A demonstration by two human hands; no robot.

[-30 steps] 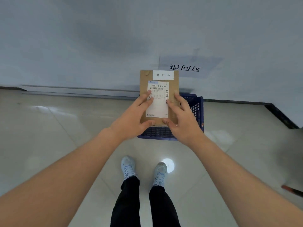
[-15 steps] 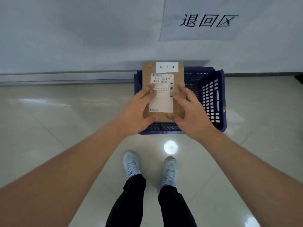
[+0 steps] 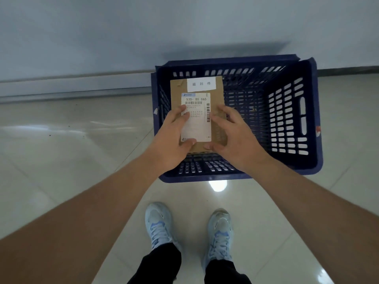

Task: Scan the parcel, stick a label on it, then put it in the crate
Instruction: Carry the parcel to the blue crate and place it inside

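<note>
I think I am looking into a parcel sorting room, like a small warehouse. The floor (image 3: 61,160) is shiny pale tile, and it meets a bare grey wall (image 3: 102,27). A dark blue plastic crate (image 3: 287,119) sits by the wall. The brown parcel (image 3: 217,95) has a shipping sticker (image 3: 198,119) with barcodes.

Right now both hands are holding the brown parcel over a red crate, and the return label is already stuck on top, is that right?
Not quite: the crate is dark blue, not red, as the head view shows. The left hand and right hand do hold the brown parcel over it, with the return label already on top.
</note>
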